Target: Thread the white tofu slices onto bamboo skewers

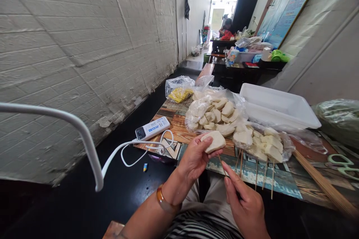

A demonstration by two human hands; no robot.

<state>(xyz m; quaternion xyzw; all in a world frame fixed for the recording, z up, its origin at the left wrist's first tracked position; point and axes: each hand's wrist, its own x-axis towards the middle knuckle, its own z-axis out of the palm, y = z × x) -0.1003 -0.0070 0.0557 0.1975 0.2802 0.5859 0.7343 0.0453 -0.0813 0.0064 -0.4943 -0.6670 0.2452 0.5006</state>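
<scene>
My left hand [194,157] is closed around a pale, flat slice of food [214,141], held just above the near edge of the table. My right hand [243,202] pinches a thin bamboo skewer [222,164] whose tip points up into the slice. Right of the slice, several skewered slices [262,145] lie on clear plastic with their sticks hanging over the table edge. Behind them an open plastic bag [215,114] holds several loose slices.
A white tray [276,106] stands at the back right. A bundle of bamboo skewers [322,183] and green scissors [342,164] lie at the right. A white power bank [153,127] with cable sits at the table's left corner. A white brick wall [70,52] runs along the left.
</scene>
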